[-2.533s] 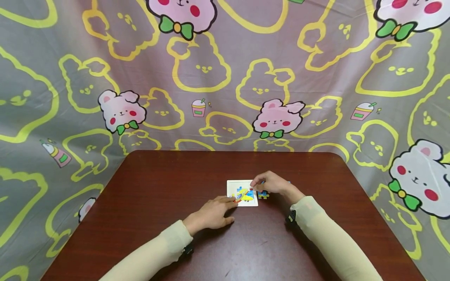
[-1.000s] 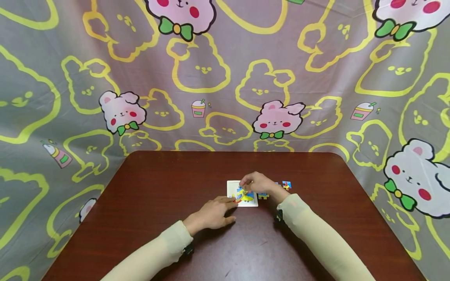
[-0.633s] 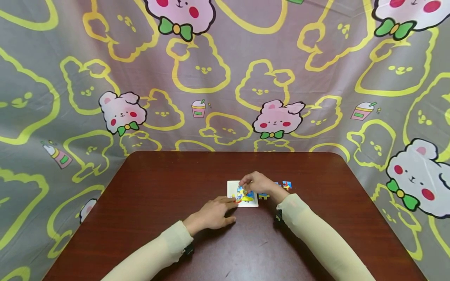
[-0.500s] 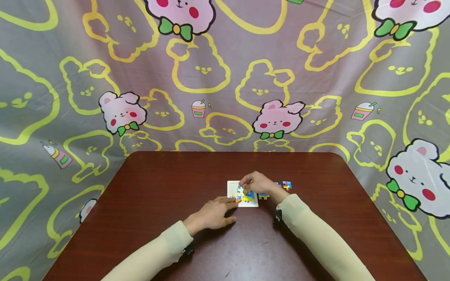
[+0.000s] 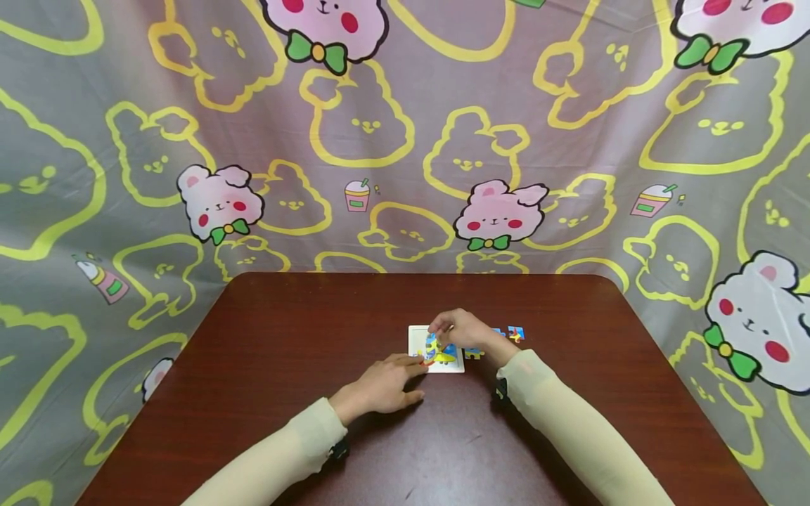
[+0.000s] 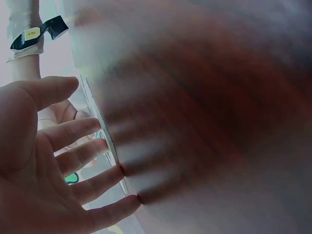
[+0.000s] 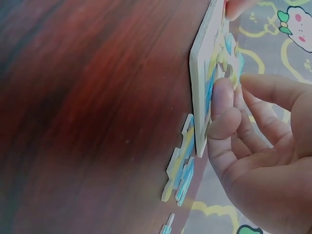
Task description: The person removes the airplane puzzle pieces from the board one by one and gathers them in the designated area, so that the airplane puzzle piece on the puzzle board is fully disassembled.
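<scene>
A white-framed jigsaw board [image 5: 415,330] lies on the table, partly filled with blue and yellow pieces. My left hand [image 5: 384,383] rests at its near left side, fingers extended, fingertips touching the frame. Over the board, my right hand [image 5: 465,328] pinches a jigsaw piece [image 7: 236,61] between thumb and index finger. That piece stands tilted above the assembled part, its blue and yellow edge visible in the right wrist view. The right fingers hide the upper right of the board in the head view.
Loose jigsaw pieces [image 5: 473,353] lie just right of the board, partly under the right forearm, with another piece [image 5: 517,333] farther right. The brown table [image 5: 316,309] ends at a patterned cloth [image 5: 392,140] behind and at both sides.
My right hand has moved left from the board's right edge to above its middle, carrying the jigsaw piece. Recently the piece has shifted slightly in the fingers. My left hand stays put.
</scene>
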`<state>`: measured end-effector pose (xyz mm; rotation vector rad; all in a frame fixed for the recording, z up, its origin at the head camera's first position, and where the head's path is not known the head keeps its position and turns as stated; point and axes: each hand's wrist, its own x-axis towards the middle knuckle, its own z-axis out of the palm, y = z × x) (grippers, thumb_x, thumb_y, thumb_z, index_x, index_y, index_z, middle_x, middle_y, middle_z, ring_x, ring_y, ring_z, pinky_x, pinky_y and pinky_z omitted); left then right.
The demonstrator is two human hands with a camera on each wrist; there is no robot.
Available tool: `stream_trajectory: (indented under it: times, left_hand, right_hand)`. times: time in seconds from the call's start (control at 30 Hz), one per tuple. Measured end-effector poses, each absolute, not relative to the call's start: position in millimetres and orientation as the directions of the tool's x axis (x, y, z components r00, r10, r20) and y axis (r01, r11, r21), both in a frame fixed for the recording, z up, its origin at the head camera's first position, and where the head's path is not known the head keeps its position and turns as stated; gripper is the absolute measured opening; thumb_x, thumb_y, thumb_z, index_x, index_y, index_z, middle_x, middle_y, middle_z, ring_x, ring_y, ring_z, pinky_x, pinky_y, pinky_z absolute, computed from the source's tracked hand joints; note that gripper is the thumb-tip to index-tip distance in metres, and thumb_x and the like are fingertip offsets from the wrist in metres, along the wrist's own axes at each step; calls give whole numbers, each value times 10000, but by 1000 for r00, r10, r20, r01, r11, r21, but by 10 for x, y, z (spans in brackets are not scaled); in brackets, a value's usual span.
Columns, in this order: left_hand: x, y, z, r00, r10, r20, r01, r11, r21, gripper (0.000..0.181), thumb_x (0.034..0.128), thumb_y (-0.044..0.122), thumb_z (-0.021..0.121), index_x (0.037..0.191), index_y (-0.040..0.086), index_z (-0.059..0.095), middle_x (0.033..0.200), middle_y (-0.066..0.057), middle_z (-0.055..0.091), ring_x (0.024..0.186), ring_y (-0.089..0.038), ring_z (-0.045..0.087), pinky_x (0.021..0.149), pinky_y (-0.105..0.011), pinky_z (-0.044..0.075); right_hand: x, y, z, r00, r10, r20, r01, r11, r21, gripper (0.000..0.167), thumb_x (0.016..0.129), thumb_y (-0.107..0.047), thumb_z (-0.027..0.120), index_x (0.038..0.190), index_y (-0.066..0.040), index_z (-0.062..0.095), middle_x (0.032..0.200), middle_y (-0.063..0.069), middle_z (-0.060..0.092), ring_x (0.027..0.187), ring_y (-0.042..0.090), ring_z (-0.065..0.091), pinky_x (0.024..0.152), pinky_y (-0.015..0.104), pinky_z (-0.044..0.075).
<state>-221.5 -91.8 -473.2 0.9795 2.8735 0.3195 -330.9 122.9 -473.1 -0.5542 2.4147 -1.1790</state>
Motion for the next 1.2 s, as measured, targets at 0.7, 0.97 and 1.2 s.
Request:
stream_trajectory:
  times: [0.7,0.97,1.2]
  left_hand:
    - [-2223,-930,-4761,-793,609,-26,588,775,230,511,957,408,623,1402,160,591,1491,-55,537,1372,-302,499,1014,-501,507]
    - [-2229,-931,-4761,-795,606,-26,585,777,233,512,954,410,623,1403,166,590,1492,-52,536,1375,-301,497,1008,-510,506]
    - [-2235,-931,-4759,-791,611,-33,588,775,232,506,959,403,621,1398,152,594,1489,-64,538,1373,-301,498,1025,-505,498]
  right_hand:
    - [-3310,1263,-4750,-867,-475,-153,-183,589,-787,238,829,-1,690,1026,-121,751,911,37,728,774,148,702,642,287,533]
    - [-3292,1332,-4716,-868,-470,-156,-164,571,-805,197,904,-32,657,1076,-88,735,923,65,713,774,173,685,625,311,522]
    - [-3289,1427,-4710,-870,-472,-141,-183,576,-796,172,936,-71,653,1083,-100,737,906,48,720,766,162,680,654,330,539]
